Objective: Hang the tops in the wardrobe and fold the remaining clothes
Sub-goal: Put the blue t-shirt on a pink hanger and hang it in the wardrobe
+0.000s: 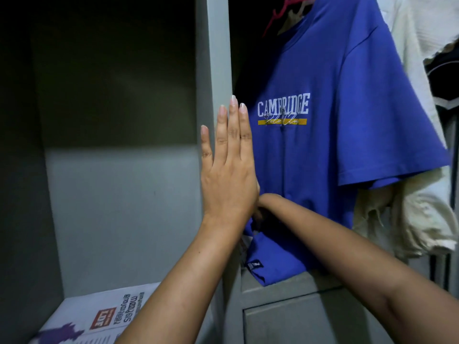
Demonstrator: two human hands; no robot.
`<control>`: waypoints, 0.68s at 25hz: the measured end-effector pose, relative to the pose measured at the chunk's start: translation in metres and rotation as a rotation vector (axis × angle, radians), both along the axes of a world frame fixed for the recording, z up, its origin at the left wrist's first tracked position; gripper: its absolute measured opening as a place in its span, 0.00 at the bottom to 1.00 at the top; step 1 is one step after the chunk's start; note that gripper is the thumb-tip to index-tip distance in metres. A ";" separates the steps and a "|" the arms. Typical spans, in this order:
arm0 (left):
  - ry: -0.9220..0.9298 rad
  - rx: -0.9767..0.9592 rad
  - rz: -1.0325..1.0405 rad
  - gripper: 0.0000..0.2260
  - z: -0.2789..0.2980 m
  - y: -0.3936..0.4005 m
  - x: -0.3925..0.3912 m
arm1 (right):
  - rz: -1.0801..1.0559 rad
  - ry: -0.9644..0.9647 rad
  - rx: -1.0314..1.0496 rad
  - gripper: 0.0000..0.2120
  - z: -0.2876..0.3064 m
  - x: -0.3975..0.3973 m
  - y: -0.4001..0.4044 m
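Inside the grey wardrobe (213, 58), the blue Cambridge T-shirt (323, 135) already hangs on a pink hanger (278, 13), left hand (229, 170) flat on the partition, right hand (260, 214) mostly hidden, grip unclear; next likely straightening its bunched hem.

**Hidden and cut off around the grey wardrobe partition**

The right hand (260, 214) is almost wholly hidden behind the flat left hand (229, 170), just right of the grey upright wardrobe partition (213, 58); its fingers cannot be seen. Right of the partition, the pink plastic hanger (278, 13) carrying the blue short-sleeved Cambridge T-shirt (323, 145) runs off the top edge. Left of it, the printed newspaper (104, 316) is cut by the bottom edge, its text unreadable.
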State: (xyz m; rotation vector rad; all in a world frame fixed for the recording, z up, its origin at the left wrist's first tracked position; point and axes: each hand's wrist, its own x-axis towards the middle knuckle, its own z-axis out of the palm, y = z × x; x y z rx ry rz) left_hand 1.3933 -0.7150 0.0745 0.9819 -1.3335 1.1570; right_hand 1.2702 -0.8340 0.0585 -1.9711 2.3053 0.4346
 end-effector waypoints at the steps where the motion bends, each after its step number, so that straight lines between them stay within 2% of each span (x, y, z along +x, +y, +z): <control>1: -0.006 0.007 -0.027 0.36 0.000 0.002 -0.001 | 0.007 0.015 0.007 0.20 -0.004 -0.002 -0.002; 4: -0.005 0.069 -0.129 0.38 0.001 0.003 -0.001 | 0.111 0.124 -0.086 0.18 -0.033 -0.005 0.011; 6: -0.013 0.099 -0.123 0.37 0.001 0.002 0.001 | 0.119 0.019 -0.196 0.20 -0.047 -0.002 0.027; 8: -0.026 0.158 -0.152 0.37 0.002 0.007 0.003 | 0.080 -0.151 -0.271 0.29 -0.052 0.000 0.045; 10: -0.069 0.241 -0.214 0.37 -0.001 0.015 0.006 | 0.054 -0.366 -0.136 0.33 -0.051 -0.001 0.071; 12: -0.098 0.324 -0.291 0.39 -0.013 0.021 0.012 | 0.048 -0.374 -0.042 0.27 -0.058 -0.003 0.095; 15: -0.116 0.447 -0.339 0.38 -0.045 0.030 0.025 | -0.041 -0.230 -0.245 0.24 -0.070 -0.010 0.127; 17: -0.092 0.540 -0.390 0.37 -0.067 0.037 0.033 | -0.051 -0.341 -0.425 0.26 -0.075 -0.016 0.150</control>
